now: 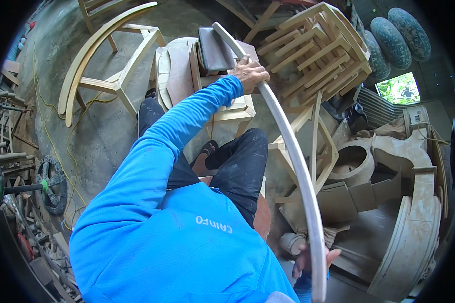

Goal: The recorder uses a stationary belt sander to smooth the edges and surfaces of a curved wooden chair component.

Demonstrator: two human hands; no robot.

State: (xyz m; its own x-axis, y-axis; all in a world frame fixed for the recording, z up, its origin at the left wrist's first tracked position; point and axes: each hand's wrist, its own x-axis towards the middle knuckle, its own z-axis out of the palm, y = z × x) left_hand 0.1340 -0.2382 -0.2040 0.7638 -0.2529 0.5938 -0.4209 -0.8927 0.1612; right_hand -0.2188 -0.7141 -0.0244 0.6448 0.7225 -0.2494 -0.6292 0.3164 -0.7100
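A long, curved wooden strip (294,141) crosses in front of me, from the stand at the top down to the lower edge. My left hand (248,74) is closed over its upper part, fingers wrapped round the wood. Lower down, my right hand (308,260) is behind the strip, thumb out to one side and fingers to the other; it is partly hidden and blurred but seems to cradle the wood. Close to the strip's upper end, a dark rectangular pad (216,49) stands tilted on a wooden stand (174,76) between my legs.
Left of me, a wooden frame with a curved rail (93,55) stands on the concrete floor, near a yellow cord (55,151). At the right are stacked wooden frames (321,50), a round wooden ring (350,160) and a large curved piece (407,247). Scrap wood (40,237) lies lower left.
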